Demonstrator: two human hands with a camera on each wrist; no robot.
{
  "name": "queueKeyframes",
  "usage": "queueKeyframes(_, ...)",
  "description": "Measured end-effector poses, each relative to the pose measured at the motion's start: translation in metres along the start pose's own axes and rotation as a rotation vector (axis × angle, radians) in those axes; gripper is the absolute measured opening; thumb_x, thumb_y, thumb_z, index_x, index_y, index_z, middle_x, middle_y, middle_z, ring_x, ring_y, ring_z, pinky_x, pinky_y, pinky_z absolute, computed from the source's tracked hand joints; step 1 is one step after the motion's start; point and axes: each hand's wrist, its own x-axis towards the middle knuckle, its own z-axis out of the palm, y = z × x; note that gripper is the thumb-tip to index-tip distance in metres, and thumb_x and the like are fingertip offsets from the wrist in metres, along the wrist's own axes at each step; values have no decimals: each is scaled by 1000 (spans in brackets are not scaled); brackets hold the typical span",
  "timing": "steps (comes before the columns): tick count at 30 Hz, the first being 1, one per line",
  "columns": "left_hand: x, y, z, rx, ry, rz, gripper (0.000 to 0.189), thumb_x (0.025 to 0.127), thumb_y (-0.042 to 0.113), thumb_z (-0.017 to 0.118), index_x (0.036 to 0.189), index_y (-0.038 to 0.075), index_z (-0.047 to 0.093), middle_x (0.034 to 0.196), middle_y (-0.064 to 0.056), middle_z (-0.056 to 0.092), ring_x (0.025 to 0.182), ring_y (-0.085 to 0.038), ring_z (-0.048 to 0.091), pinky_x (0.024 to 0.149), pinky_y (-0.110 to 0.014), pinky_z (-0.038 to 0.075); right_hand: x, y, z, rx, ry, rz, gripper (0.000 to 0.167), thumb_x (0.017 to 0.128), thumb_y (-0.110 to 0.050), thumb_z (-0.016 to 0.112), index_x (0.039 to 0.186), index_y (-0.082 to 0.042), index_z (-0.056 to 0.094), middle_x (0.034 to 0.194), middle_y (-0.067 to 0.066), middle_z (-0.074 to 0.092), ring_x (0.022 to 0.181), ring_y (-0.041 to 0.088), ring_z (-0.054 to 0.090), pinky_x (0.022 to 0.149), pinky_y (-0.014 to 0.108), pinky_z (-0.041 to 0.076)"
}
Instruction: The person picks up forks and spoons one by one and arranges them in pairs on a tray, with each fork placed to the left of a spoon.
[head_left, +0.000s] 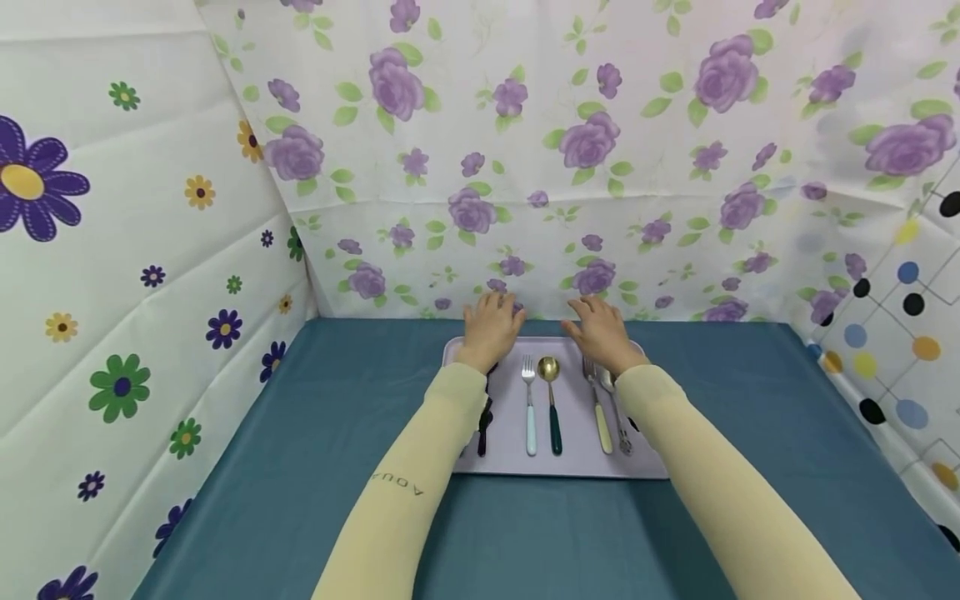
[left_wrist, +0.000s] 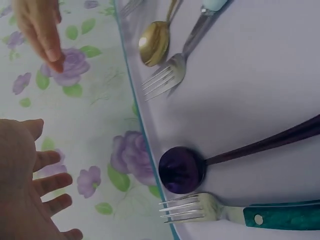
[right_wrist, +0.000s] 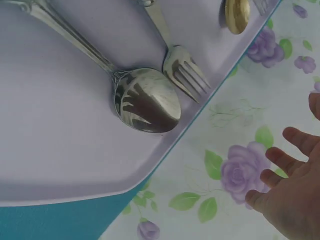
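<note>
A pale lilac tray (head_left: 502, 464) lies on the table with cutlery on it. Over its far left part is my left hand (head_left: 492, 329), fingers spread and holding nothing. My right hand (head_left: 602, 332) is likewise spread and without anything in it, over the far right part. Between the arms lie a light-blue-handled fork (head_left: 531, 417) and a gold spoon (head_left: 554, 408) with a dark green handle. Near the right wrist are a yellow-handled fork (head_left: 603, 421) and an ornate silver spoon (right_wrist: 147, 102). Beside the left hand, a dark purple spoon (left_wrist: 182, 170) and a green-handled fork (left_wrist: 280, 215) are partly hidden by my sleeve in the head view.
A blue-green cloth (head_left: 360, 400) covers the table around the tray. Close behind the tray's far edge stands a white curtain (head_left: 525, 167) with purple roses. Patterned sheets hang along the left (head_left: 150, 292) and right sides.
</note>
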Motion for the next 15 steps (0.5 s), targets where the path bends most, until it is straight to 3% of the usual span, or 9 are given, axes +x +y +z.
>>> queueKeyframes(8, 6, 10, 19, 73, 10, 3, 63, 112, 53, 31, 165, 19, 32, 169, -9, 29, 159, -31, 18, 125, -66, 14, 8, 4, 10, -63, -29, 27, 66, 112, -44, 42, 165, -6, 28, 170, 24, 15, 158, 44, 5, 123, 69, 3)
queueKeyframes(15, 9, 2, 26, 164, -17, -19, 74, 107, 66, 23, 168, 25, 21, 174, -5, 13, 161, -29, 6, 125, -67, 3, 19, 5, 16, -101, -68, 77, 78, 110, -61, 27, 168, -11, 14, 173, 20, 1, 158, 43, -5, 123, 69, -3)
